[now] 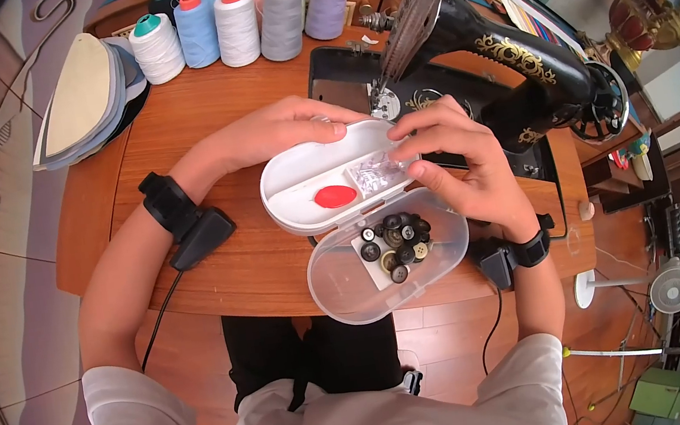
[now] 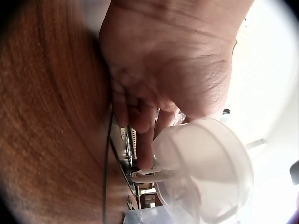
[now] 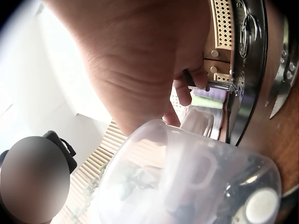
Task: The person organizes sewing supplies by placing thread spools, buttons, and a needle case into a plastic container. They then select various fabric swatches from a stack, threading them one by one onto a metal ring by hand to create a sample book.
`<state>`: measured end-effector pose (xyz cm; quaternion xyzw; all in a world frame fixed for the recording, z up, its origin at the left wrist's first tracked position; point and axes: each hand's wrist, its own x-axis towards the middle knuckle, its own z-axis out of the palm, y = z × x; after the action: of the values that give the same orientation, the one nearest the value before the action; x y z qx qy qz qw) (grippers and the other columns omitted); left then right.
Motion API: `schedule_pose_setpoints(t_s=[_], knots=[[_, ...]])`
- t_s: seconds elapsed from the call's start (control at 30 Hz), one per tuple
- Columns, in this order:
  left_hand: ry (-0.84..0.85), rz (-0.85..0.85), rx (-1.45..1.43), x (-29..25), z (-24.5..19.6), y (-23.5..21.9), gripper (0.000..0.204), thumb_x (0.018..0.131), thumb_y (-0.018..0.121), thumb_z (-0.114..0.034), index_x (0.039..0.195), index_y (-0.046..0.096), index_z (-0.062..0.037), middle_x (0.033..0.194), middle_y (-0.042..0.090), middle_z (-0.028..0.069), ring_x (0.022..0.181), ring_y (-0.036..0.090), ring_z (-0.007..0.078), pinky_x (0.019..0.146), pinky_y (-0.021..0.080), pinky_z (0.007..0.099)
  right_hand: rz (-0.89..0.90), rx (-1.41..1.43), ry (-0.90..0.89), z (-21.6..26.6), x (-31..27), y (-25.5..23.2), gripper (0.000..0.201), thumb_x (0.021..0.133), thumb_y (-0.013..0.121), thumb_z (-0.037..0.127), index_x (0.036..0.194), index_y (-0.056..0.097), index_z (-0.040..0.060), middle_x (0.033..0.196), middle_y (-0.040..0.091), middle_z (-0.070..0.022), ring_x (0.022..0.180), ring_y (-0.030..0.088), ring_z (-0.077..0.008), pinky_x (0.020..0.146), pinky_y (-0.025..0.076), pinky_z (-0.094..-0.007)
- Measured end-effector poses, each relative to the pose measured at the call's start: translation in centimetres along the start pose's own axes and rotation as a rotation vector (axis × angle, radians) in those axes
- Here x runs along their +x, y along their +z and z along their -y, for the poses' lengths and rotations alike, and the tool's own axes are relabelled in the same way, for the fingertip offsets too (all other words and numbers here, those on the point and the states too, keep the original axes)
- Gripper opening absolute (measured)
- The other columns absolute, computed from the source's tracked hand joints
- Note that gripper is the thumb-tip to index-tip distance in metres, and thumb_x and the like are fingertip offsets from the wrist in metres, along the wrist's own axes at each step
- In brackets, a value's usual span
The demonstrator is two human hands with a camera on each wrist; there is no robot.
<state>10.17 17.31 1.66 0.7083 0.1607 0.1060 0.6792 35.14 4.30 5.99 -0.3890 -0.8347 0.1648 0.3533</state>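
A white oval plastic case [image 1: 304, 203] is held open over the front of the table, its clear lid [image 1: 337, 287] hinged down toward the person. My left hand [image 1: 293, 125] grips the back rim, thumb along the edge. At the right end, my right hand [image 1: 468, 164] pinches the wall with curved fingers; thumb and fingertips overlap the rim there. Inside lie a red oval piece [image 1: 336, 196] and, in the small right compartment, many tiny clear pieces [image 1: 376, 173]. The lid holds several dark buttons [image 1: 395, 235] and a white card [image 1: 372, 264]. Left wrist view shows the case [image 2: 210, 158] beside the palm.
A black sewing machine [image 1: 510, 58] with gold decoration stands behind and right of the case. Thread cones [image 1: 238, 31] line the table's back. Stacked oval fabric pieces [image 1: 80, 97] lie at the left. The wooden table [image 1: 158, 155] ends just before the lap; a fan [image 1: 672, 286] is at the right.
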Motion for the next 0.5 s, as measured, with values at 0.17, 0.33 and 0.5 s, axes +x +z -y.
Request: schedule_pose_setpoints(t_s=[0.17,0.33,0.5], knots=[[0.018,-0.014,-0.009,0.05,0.23,-0.11,0.047,0.102,0.058,-0.029,0.142,0.059,-0.0042,0.128,0.068,0.0138,0.112,0.065,0.0168,0.094,0.052,0.0273,0.058,0.077,-0.017,0.05,-0.14,0.17,0.020,0.088,0.070,0.008,0.106,0.077,0.0065,0.112,0.073,-0.0060,0.095,0.053,-0.0232,0.089,0.044,-0.0348],[0.025,-0.023,-0.031,0.01,0.14,-0.12,0.046,0.102,0.059,-0.028,0.141,0.059,-0.0028,0.128,0.067,0.0144,0.112,0.066,0.0173,0.095,0.052,0.0274,0.112,0.138,0.044,0.49,-0.21,0.44,0.027,0.089,0.069,0.020,0.109,0.077,0.0048,0.114,0.074,-0.0078,0.096,0.050,-0.0219,0.094,0.039,-0.0359],[0.012,-0.015,-0.025,0.02,0.13,-0.33,0.047,0.102,0.058,-0.025,0.142,0.057,-0.0012,0.131,0.065,0.0148,0.114,0.065,0.0174,0.097,0.051,0.0287,0.185,0.077,0.028,0.57,-0.07,0.04,0.028,0.083,0.071,0.012,0.110,0.076,0.0054,0.115,0.074,-0.0037,0.095,0.047,-0.0240,0.092,0.042,-0.0348]])
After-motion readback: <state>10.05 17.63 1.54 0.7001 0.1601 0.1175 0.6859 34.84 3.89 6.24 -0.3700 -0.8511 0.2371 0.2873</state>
